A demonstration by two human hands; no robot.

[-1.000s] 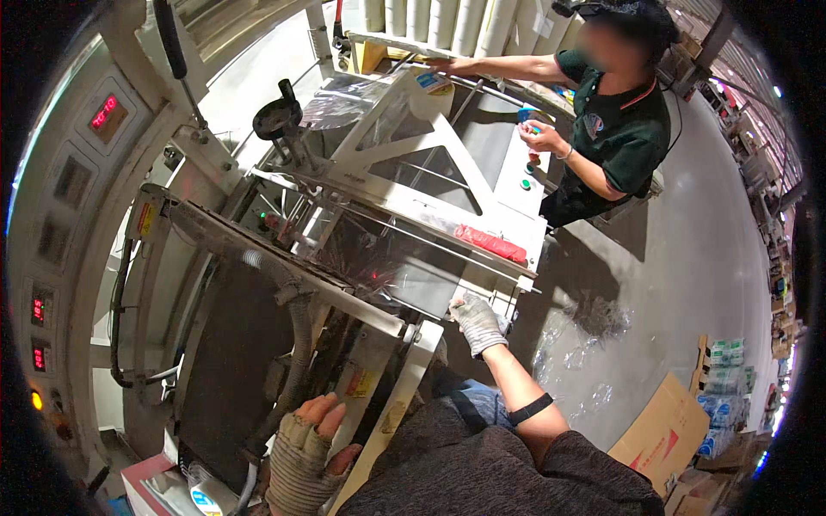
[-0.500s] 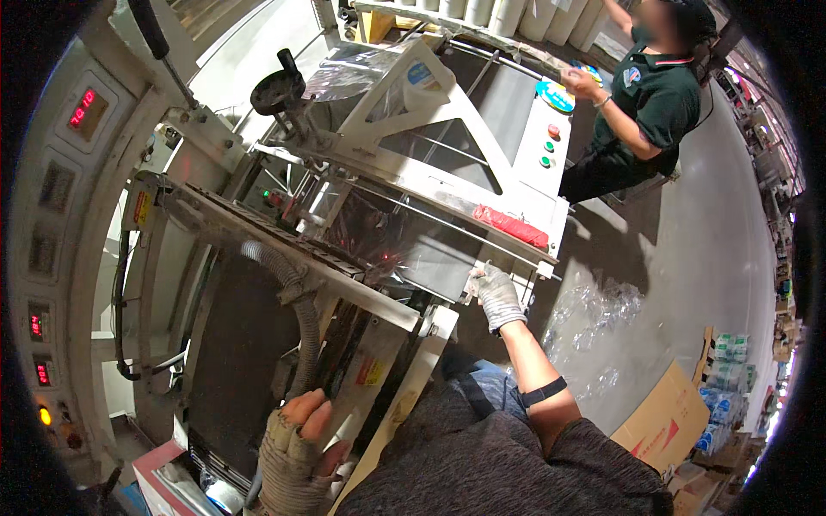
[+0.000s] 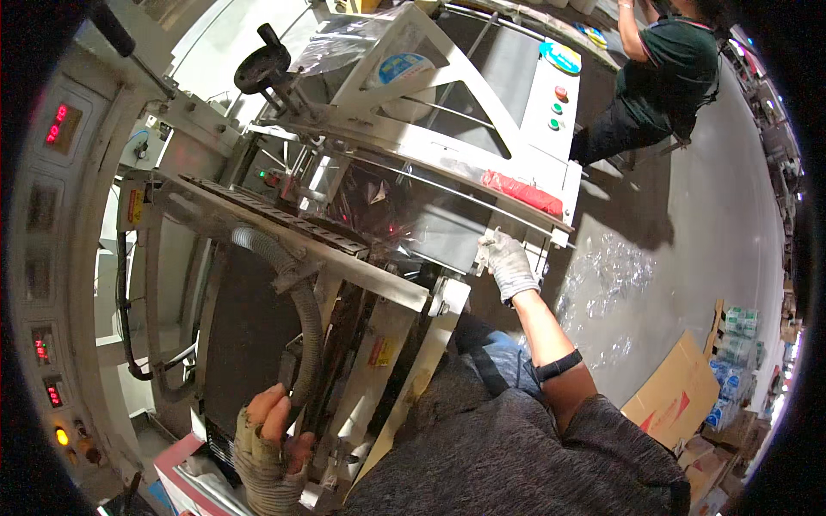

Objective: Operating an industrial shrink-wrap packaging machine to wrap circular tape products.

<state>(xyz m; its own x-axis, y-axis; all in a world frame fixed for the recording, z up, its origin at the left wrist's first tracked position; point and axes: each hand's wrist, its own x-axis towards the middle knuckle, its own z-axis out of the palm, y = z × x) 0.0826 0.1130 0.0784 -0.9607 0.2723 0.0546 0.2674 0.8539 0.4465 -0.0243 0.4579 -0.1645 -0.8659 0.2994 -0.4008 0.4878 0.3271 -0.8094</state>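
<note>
I stand at a white packaging machine (image 3: 447, 155) with clear plastic film (image 3: 404, 215) stretched through its middle. My right hand (image 3: 509, 265), in a white glove, grips the film's edge at the machine's right side, below a red strip (image 3: 520, 191). My left hand (image 3: 268, 439), in a fingerless knit glove, wraps around a grey ribbed hose (image 3: 297, 301) low on the machine's front.
Another person (image 3: 662, 77) in a dark green shirt stands at the far end by a panel with coloured buttons (image 3: 557, 107). A control cabinet with red displays (image 3: 60, 129) lies left. Crumpled clear plastic (image 3: 602, 275), cardboard (image 3: 671, 396) and packed bottles (image 3: 736, 331) sit on the floor right.
The view has shifted closer to the machine. My right hand stays on the film edge, my left hand has closed around the hose. The other person has turned away.
</note>
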